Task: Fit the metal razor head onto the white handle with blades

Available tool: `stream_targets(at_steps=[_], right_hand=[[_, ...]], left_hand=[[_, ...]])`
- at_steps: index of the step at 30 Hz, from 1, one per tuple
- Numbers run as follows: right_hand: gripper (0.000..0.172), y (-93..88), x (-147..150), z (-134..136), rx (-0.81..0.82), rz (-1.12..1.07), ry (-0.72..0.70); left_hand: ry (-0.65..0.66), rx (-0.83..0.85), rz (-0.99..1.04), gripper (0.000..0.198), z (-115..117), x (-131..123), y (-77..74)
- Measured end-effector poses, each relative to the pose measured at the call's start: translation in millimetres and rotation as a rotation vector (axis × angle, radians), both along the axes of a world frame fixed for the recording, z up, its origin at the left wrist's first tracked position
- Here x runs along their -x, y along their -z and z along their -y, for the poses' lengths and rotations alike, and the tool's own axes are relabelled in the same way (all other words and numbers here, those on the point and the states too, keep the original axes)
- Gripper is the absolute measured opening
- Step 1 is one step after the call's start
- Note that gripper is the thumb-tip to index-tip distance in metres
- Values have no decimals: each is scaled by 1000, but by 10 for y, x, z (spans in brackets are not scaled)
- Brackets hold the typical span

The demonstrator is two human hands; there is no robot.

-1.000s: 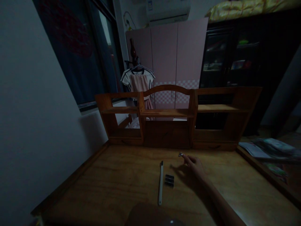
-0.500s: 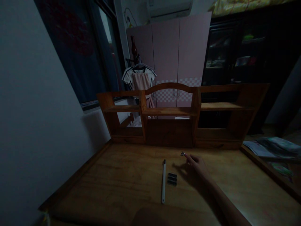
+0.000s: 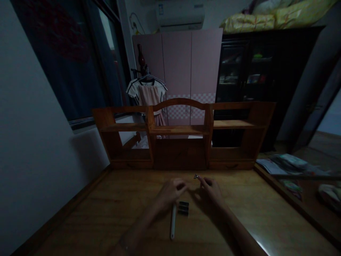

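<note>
My right hand (image 3: 210,189) is above the wooden desk, its fingers closed on a small shiny metal piece (image 3: 196,176) that sticks out past the fingertips; its exact kind is too small and dark to tell. To the left, my left hand (image 3: 170,192) hovers with bent fingers and a gap between thumb and forefinger, and I see nothing in it. A slim white stick-like tool (image 3: 173,222) lies lengthwise on the desk, its far end hidden by my left hand. Beside it on the right, three short dark pieces (image 3: 183,208) lie in a stacked row.
A wooden shelf unit (image 3: 179,131) stands along the back of the desk (image 3: 106,213). On the left is a white wall (image 3: 34,142). Papers (image 3: 290,163) lie beyond the desk's raised right edge. Behind are a pink wardrobe (image 3: 177,67) and hanging clothes (image 3: 147,94).
My left hand has come into view and moved in over the far end of the white tool, towards my right hand. The right hand still holds the metal piece. The view has shifted.
</note>
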State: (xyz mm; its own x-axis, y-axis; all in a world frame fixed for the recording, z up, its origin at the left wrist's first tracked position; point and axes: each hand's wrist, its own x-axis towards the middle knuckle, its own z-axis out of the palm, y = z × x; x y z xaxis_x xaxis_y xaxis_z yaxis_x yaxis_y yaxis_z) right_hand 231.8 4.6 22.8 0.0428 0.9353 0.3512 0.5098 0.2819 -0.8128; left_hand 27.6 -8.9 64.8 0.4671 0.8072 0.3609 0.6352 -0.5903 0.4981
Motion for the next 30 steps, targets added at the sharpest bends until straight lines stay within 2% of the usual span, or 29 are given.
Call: stream_targets(at_steps=[3,6,8,13,21,26,30], right_hand=[[52,18,-13,-22,20,24,19],[50,47,-12,-50,36,63,30],[48,66,10,-53,27,114,11],[47,91,67,-33,-1,225,-24],[46,49,68,-12,-24,284,-33],[44,54,69,-12,-19,272,-36],[45,77,62,-23,-29,276,-21]], left_hand=[[-160,-9,76,28,-254,254,254],[-150,-3,86,21,-310,336,458],[-142,-12,66,16,-286,336,528],[-237,8,-23,11,-270,350,575],[-265,29,-86,20,-282,387,603],[-184,135,-6,27,-267,364,662],[-209,217,112,25,-323,340,721]])
